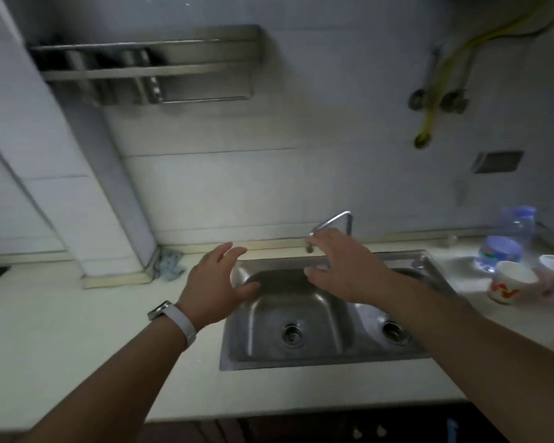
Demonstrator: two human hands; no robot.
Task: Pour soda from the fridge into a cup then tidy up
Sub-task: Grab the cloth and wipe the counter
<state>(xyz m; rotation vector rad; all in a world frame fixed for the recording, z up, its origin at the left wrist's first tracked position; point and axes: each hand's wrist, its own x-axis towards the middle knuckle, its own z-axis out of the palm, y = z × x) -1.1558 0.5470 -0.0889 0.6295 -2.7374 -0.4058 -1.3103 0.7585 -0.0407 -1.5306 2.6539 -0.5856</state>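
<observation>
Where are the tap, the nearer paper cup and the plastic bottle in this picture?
tap (333,221): head view, on the bent metal spout.
nearer paper cup (510,284): head view, on its white inner wall.
plastic bottle (506,243): head view, on its clear body.

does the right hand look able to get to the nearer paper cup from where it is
Probably yes. The right hand hovers open over the sink, holding nothing, and the nearer paper cup stands on the counter to its right with only bare sink rim and counter between them.

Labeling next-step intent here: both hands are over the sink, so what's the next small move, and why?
Probably the right hand turns the tap on: it sits right at the spout, and the left hand hovers open over the sink, holding nothing. The cups stand untouched.
</observation>
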